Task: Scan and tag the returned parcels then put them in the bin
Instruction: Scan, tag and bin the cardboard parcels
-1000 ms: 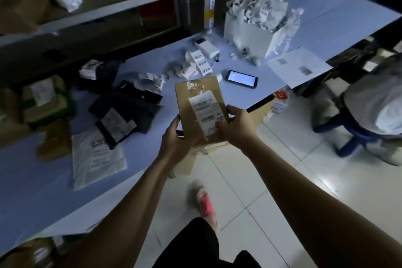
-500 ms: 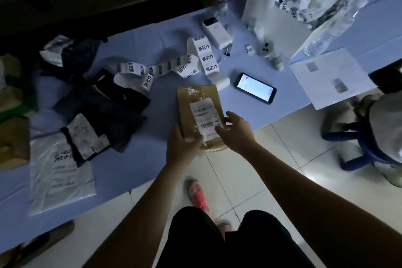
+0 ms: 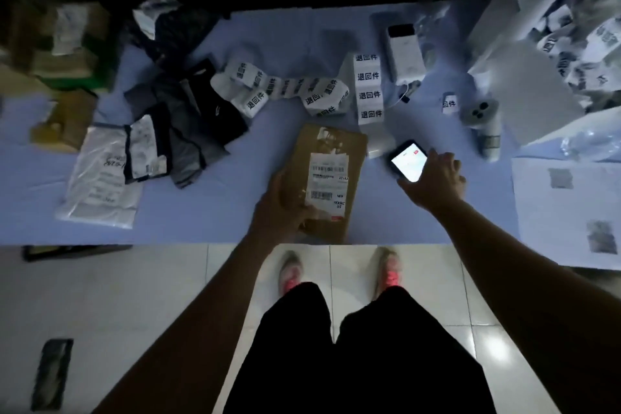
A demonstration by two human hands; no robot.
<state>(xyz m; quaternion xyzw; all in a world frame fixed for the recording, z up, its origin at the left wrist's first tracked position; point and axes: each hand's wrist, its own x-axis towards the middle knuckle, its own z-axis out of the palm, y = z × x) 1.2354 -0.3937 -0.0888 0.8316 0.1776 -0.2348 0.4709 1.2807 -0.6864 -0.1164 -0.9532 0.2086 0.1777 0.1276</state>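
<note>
Fingers on lit phone, parcel beside "退回件" tags

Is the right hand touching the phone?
Touching. Head view: the right hand pinches the phone by its edges, thumb and forefinger overlapping its rim.

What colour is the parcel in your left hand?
Brown cardboard parcel with a white label, head view.
</note>
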